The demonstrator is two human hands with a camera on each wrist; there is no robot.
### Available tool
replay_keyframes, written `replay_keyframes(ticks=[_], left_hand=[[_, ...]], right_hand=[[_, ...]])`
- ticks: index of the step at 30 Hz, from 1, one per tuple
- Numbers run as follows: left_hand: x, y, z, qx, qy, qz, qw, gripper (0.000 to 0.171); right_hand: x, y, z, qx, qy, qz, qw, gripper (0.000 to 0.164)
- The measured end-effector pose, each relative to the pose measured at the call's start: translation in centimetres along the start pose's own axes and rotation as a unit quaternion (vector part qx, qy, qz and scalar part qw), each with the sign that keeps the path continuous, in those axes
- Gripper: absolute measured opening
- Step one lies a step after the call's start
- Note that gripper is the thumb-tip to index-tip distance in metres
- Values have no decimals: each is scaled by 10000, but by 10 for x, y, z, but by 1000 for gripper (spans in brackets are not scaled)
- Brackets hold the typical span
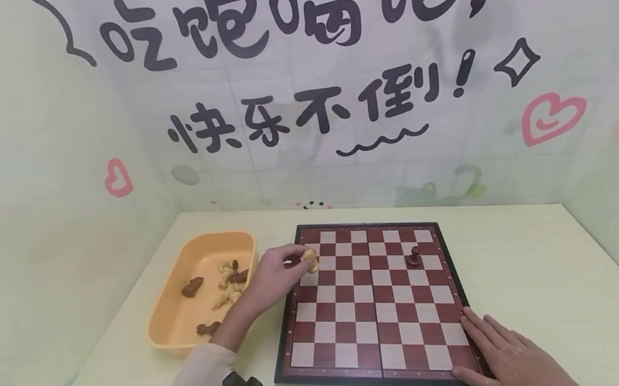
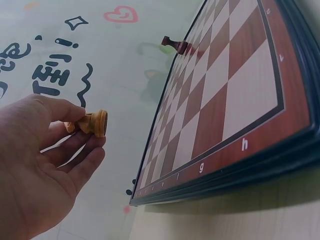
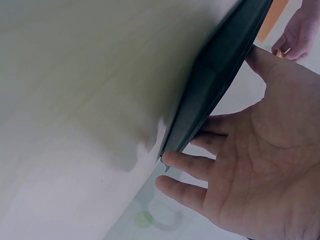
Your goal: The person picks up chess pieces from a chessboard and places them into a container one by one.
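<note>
My left hand reaches over the far left part of the chessboard. Its thumb and fingers pinch a light wooden chess piece, whose round base shows in the left wrist view while fingers cover part of its body. Whether the piece touches the board, I cannot tell. My right hand rests along the board's near right edge, fingers extended and thumb at the front corner. One dark chess piece stands upright on the far right side of the board.
Left of the board stands a yellow-orange tray holding several loose light and dark chess pieces. My left forearm passes over its near right corner. A patterned cloth wall with printed writing rises behind the pale table.
</note>
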State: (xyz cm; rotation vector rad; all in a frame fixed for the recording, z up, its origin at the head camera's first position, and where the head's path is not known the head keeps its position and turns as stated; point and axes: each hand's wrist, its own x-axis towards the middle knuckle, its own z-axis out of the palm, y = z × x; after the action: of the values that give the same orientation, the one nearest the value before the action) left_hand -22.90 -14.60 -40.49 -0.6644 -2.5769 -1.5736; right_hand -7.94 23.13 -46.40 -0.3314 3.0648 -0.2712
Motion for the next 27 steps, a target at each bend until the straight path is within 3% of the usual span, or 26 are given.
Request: replay_keyframes(ticks=[5,12,27], left_hand=[[-1,-2,-3,-127,10,122,9998,23],[-4,-6,-10,-410,93,25,9991,21],[-10,-9,-27,-343,418,-71,9985,28]], right_hand=[[-1,1,1,1,101,-48,9999,97],[0,1,2,42,61,-50,10000,97],[-2,1,1,49,121,-112,9999,95]])
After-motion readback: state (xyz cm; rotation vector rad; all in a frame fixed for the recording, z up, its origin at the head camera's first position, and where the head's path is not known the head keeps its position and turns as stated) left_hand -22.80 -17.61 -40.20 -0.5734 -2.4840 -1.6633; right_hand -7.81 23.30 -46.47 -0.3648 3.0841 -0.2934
